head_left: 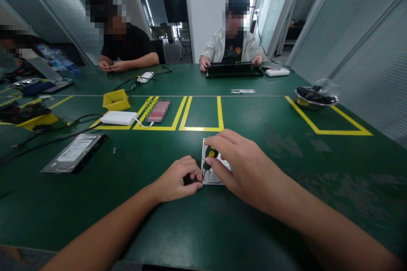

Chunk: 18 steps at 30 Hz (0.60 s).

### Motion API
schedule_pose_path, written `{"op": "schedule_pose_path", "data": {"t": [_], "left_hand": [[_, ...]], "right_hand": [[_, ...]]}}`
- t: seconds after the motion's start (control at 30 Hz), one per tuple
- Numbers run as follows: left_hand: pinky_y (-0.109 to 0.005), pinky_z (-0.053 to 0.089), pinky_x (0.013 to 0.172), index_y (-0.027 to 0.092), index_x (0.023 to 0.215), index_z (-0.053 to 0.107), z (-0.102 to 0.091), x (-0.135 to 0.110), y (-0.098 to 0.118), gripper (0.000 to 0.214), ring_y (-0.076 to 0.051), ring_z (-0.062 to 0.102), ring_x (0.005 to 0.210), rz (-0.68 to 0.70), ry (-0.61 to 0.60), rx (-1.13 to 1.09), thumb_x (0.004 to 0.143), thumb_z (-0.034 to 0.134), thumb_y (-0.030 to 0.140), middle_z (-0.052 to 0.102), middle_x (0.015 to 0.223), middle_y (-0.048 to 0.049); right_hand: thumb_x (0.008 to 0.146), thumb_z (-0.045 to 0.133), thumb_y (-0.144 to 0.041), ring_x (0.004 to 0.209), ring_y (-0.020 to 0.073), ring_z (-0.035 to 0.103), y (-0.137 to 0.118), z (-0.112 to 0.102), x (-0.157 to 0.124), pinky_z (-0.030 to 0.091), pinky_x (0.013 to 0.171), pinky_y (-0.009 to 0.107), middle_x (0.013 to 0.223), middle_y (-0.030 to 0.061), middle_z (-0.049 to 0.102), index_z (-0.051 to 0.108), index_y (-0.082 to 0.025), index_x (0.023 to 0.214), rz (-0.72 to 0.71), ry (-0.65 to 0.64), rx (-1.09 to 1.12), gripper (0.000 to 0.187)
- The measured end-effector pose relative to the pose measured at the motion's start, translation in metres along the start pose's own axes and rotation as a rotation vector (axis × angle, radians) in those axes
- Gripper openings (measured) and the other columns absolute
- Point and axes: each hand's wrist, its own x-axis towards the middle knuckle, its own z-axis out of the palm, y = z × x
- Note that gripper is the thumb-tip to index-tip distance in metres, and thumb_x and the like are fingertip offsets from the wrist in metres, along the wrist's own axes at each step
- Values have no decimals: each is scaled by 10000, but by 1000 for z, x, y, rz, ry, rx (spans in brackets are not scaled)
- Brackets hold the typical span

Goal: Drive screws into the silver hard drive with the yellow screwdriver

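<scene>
Screwdriver (211,153) sits in the right hand (243,159), dark items (313,92) in a bowl (309,103).

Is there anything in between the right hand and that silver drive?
Only the screwdriver, which the right hand holds over the silver drive. Nothing else visible stands between them; the left hand is at the drive's near left corner.

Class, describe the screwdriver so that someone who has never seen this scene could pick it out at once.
Start with the green table, then find the person's right hand above a small silvery device. The screwdriver is gripped by that hand, over the device's left part. Its black handle with yellow markings sets it apart from the pale device beneath.
</scene>
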Motion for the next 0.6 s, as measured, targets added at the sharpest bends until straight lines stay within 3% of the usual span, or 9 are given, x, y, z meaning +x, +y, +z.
{"op": "schedule_pose_path", "data": {"t": [0.17,0.4,0.6], "left_hand": [[-285,393,712,183,824,613,-1,0,1,65,-154,511,766,-3,13,12,814,653,233,565,758,2],[-284,429,735,179,859,635,1,-2,-1,70,-157,559,791,25,35,51,817,655,231,625,809,-7],[-276,437,718,176,820,627,-1,-2,1,67,-146,548,736,11,40,45,798,666,227,591,732,10]], "right_hand": [[934,533,-138,969,195,547,-2,-2,1,464,842,326,1054,96,578,623,-130,1102,-37,-31,66,190],[979,526,-182,922,147,532,1,-4,4,437,784,264,981,59,596,668,-139,944,-207,-14,211,153],[944,501,-105,1052,157,578,7,-3,4,444,947,308,1119,52,657,637,-148,1136,-283,28,291,239]]}}
